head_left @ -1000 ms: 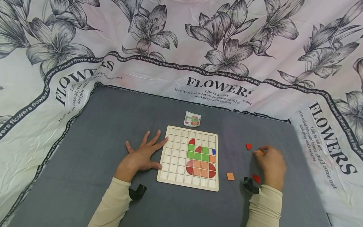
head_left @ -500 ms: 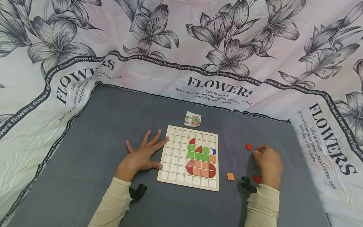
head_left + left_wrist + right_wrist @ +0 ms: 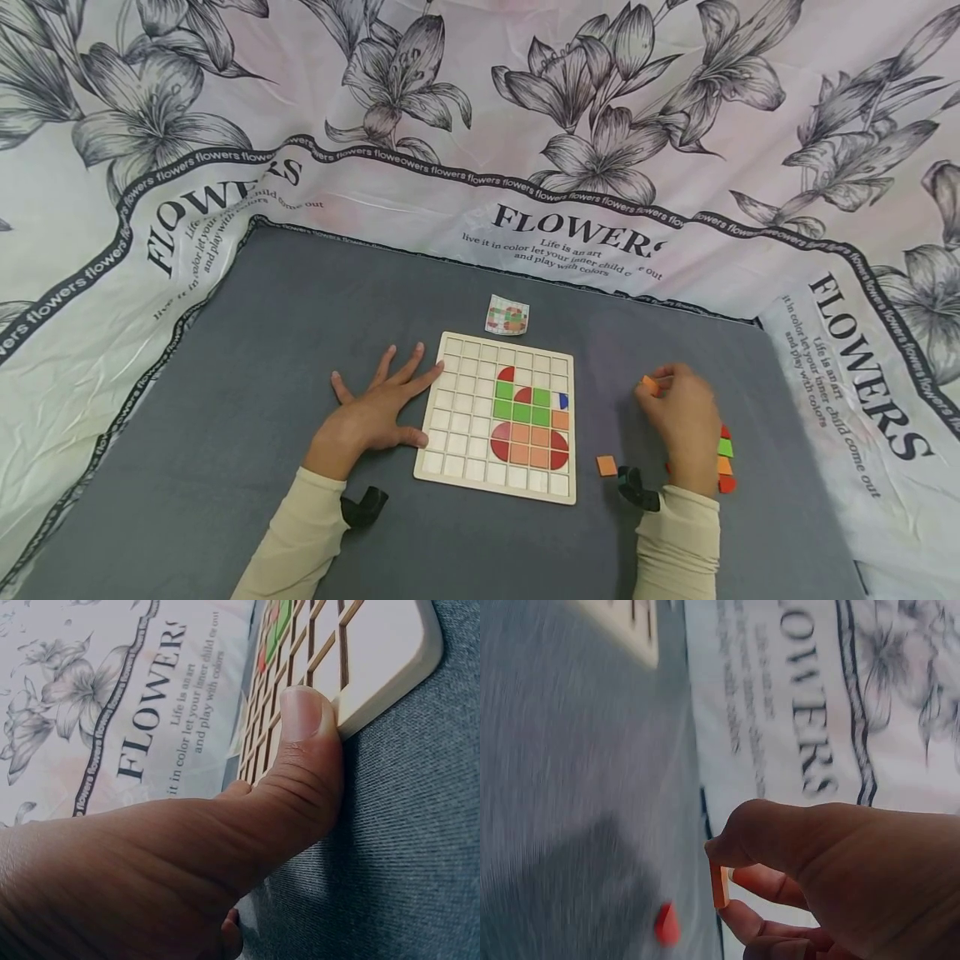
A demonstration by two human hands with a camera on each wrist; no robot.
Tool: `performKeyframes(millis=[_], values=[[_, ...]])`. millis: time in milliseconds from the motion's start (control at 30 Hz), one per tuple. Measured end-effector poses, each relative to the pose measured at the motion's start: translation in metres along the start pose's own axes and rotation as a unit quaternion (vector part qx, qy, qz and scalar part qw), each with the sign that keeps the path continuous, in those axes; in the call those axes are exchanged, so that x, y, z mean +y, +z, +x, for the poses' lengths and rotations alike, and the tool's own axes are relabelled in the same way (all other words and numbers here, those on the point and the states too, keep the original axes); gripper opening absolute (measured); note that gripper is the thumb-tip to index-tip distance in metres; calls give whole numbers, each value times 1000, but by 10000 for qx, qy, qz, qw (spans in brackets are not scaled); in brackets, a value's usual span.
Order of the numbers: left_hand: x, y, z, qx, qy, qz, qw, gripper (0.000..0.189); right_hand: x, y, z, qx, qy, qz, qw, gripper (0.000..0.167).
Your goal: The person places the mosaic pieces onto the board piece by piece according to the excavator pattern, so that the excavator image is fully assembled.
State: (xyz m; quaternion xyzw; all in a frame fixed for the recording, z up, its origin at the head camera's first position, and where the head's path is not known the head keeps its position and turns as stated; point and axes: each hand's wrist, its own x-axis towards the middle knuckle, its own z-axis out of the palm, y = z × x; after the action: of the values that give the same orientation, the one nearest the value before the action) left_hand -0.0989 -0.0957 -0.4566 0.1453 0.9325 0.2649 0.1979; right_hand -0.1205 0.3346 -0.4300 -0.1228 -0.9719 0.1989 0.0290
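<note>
My left hand lies with spread fingers at the left edge of a wooden grid board. Its thumb rests on the board's rim in the left wrist view. Red, green, orange and blue tiles fill part of the board's right half. To the right of the board, my right hand pinches a thin orange square tile between thumb and fingertips, raised over the table in the right wrist view.
A small printed card lies behind the board. One orange square tile sits right of the board. Several coloured tiles show beyond my right wrist, partly hidden. A red piece lies on the grey cloth. Flower-printed fabric borders the table.
My right hand has moved left and farther back, carrying the orange tile. Tiles formerly behind that hand now show on its right. The left hand and board stay put.
</note>
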Motion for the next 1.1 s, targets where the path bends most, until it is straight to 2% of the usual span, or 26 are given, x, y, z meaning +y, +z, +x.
performKeyframes(millis=[200,367,533,900,1100], values=[[-1,0,1,-42,-65,2,10000,109,-40,14,-6,83,-513,94,9986,32],[-2,0,1,-46,-87,6,10000,109,-71,34,-12,-180,-1019,157,9945,31],[-2,1,1,-3,-25,0,10000,108,-93,47,-17,-335,-1148,197,9926,33],[0,-1,0,-5,-53,-43,10000,108,-116,64,-24,-594,-1491,216,9868,30],[0,-1,0,-14,-26,-51,10000,108,-120,70,-25,-605,-1548,130,9860,25]])
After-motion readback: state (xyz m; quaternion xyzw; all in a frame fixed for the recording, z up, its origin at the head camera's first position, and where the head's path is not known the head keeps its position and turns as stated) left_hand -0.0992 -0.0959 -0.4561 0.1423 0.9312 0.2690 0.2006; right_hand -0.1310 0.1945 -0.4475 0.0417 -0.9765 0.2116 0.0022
